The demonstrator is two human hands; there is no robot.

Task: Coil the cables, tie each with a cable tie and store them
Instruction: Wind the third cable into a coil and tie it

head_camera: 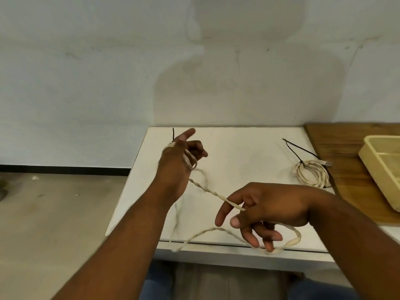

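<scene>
Cable [216, 194], white and twisted, runs in a taut slanting line between the two hands above a white table [238, 146]. The left hand [179, 161] is raised, back toward the camera, index finger pointing up and away while the other fingers curl in. Several turns of the cable are wrapped round this hand and it grips them. A thin black cable tie [173, 133] sticks up just behind its knuckles; how it is held cannot be told.

The right hand [266, 206] hangs lower and nearer the body, palm down, fingers spread and only slightly bent. The cable enters under its thumb [234, 221], which pinches it against the fingers. Leaving the hand at the wrist side, it drops in a slack loop below the fingertips and trails back past the table's near edge beneath the left forearm.

Beyond the right hand's wrist lies a second coiled cable [300, 175], flat on the table with black ties [298, 151] around it. Farther out on that side, a cream plastic basket [376, 161] sits on a wooden surface [337, 144].
</scene>
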